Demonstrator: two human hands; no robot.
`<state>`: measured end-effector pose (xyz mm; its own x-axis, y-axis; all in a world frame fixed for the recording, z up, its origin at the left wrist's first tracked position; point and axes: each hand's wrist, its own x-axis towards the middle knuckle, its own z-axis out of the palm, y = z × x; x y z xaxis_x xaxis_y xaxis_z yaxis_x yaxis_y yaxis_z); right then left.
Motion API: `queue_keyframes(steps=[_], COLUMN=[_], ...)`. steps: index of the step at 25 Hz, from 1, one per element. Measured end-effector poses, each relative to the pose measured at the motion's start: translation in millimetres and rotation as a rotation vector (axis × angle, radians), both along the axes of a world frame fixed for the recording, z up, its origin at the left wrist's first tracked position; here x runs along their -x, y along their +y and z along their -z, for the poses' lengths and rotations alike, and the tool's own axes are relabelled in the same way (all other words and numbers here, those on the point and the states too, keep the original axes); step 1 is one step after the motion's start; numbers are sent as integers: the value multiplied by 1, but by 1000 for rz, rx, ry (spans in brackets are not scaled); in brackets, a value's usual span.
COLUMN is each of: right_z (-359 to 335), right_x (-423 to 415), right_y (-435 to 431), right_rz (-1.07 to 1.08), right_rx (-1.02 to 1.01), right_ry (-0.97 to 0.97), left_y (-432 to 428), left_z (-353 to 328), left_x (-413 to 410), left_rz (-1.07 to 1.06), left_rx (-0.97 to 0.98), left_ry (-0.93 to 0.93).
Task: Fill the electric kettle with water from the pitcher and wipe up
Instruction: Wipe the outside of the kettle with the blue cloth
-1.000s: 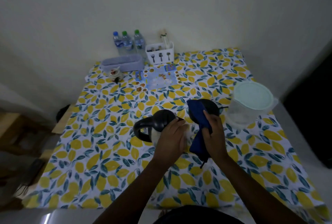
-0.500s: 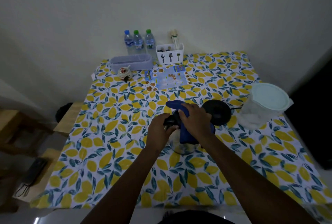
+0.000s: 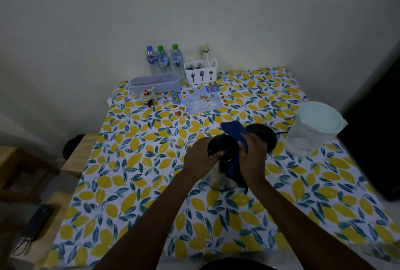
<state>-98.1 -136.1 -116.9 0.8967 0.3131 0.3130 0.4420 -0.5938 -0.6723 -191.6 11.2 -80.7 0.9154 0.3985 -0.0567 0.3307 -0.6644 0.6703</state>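
Observation:
The electric kettle (image 3: pixel 224 147), glass-bodied with a black lid, stands at the middle of the lemon-print table (image 3: pixel 134 161). My left hand (image 3: pixel 200 158) grips its left side near the top. My right hand (image 3: pixel 254 160) presses a blue cloth (image 3: pixel 233 131) against the kettle's right side; the cloth drapes down over the kettle wall. Just behind the kettle lies its black round base (image 3: pixel 265 135) with a cord. The clear pitcher (image 3: pixel 311 131) with a pale green lid stands at the right edge, apart from both hands.
At the back by the wall stand three water bottles (image 3: pixel 163 59), a white cutlery caddy (image 3: pixel 201 72), a lavender tray (image 3: pixel 154 82), a small jar (image 3: pixel 147 95) and a printed leaflet (image 3: pixel 199 101). Wooden stools (image 3: pixel 75 157) sit left of the table.
The kettle went from tilted on its side to upright. My right hand and the cloth moved from the base over to the kettle's right side and top.

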Motion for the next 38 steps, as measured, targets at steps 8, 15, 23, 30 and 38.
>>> queue_keyframes(steps=[8,15,23,30,38], right_z=[28,11,28,58,74], right_x=[32,-46,16,96,109], right_y=[-3,-2,-5,12,15], right_rz=[141,-51,-15,17,114], right_rx=[-580,-766,-1010,-304,-310], right_ry=[620,1194,1069,554,568], left_y=[-8,-11,-11,-2,4], left_z=[9,-5,-8,-11,0], left_x=[-14,-13,-15,-15,-15], left_rz=[59,73,59,110,114], left_rx=[-226,-216,-183,-78,-110], left_ry=[120,116,89,116,117])
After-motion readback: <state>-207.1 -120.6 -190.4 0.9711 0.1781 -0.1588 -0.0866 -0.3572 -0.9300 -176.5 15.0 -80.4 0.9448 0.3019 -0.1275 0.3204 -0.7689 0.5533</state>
